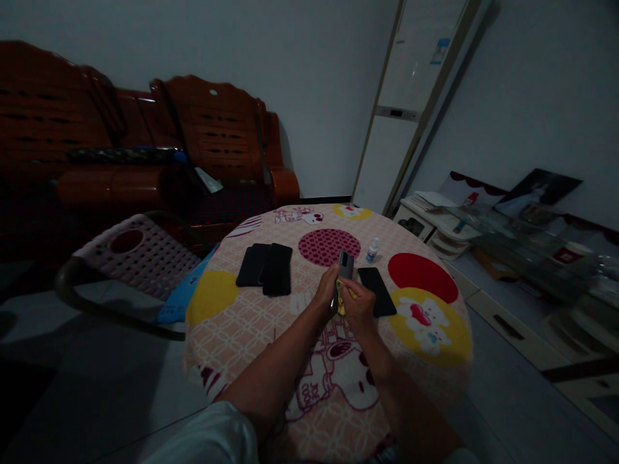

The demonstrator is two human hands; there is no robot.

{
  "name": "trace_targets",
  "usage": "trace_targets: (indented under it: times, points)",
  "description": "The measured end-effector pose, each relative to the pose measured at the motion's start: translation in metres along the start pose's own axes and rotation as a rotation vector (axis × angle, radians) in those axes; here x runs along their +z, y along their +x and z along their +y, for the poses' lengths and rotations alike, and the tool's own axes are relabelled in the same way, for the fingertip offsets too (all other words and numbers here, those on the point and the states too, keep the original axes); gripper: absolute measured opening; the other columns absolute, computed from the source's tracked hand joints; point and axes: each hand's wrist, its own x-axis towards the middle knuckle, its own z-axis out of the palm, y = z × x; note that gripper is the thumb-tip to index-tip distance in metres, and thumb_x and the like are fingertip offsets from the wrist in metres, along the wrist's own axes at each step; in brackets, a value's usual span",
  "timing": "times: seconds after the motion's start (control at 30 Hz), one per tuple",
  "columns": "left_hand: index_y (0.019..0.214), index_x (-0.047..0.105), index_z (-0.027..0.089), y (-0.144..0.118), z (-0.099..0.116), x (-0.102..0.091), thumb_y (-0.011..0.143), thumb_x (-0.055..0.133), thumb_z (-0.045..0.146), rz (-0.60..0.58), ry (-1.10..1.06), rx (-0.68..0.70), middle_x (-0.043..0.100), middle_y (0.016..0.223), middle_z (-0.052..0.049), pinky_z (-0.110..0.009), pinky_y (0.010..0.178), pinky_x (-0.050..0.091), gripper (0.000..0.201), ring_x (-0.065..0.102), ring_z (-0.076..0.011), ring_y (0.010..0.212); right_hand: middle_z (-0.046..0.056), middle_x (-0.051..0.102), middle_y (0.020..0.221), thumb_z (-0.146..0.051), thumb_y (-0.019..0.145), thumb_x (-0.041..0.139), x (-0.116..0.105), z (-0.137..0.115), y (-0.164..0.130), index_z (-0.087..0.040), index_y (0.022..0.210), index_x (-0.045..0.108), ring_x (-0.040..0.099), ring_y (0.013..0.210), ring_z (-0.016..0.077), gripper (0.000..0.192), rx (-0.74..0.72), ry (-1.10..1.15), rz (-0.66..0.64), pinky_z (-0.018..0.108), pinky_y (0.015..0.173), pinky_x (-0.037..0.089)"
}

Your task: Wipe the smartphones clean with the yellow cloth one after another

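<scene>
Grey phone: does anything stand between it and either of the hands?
On the right, yes: a yellow cloth, held in the right hand, appears to lie against the grey phone. Nothing visible separates the left hand from it.

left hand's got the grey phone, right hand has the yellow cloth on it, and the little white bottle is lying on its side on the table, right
Not quite: the white bottle stands upright on the table, as the head view shows. The left hand does hold the grey phone, with the yellow cloth in the right hand.
</scene>
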Motion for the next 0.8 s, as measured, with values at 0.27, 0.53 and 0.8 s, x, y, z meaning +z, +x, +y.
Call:
trace_targets:
  times: [0.27, 0.53, 0.8]
  points:
    - [0.091, 0.065, 0.01, 0.006, 0.021, -0.001, 0.086, 0.046, 0.048, -0.004, -0.058, -0.235, 0.066, 0.069, -0.008, -0.026, 0.058, 0.048, 0.042, 0.063, -0.0187, 0.063, 0.005, 0.074, 0.081, -0.013, 0.077, 0.055, 0.005, -0.011, -0.012, -0.021, 0.09, 0.075, 0.068, 0.073, 0.017, 0.025, -0.117, 0.022, -0.197, 0.026, 0.068, 0.053]
    - [0.096, 0.065, 0.008, 0.01, 0.031, -0.007, 0.09, 0.037, 0.05, -0.034, -0.115, -0.304, 0.066, 0.066, -0.011, -0.027, 0.053, 0.049, 0.051, 0.065, -0.0198, 0.06, 0.005, 0.073, 0.079, -0.013, 0.078, 0.055, 0.007, -0.016, -0.015, -0.02, 0.092, 0.074, 0.067, 0.069, 0.0158, 0.025, -0.132, 0.018, -0.271, 0.024, 0.063, 0.052]
    - [0.097, 0.063, 0.012, -0.002, 0.015, 0.002, 0.079, 0.06, 0.047, -0.07, -0.105, -0.245, 0.066, 0.069, -0.005, -0.024, 0.059, 0.048, 0.039, 0.062, -0.016, 0.06, 0.006, 0.074, 0.085, -0.016, 0.079, 0.053, 0.002, -0.003, -0.005, -0.02, 0.09, 0.075, 0.07, 0.078, 0.0192, 0.024, -0.02, -0.062, -0.062, 0.029, 0.074, 0.054]
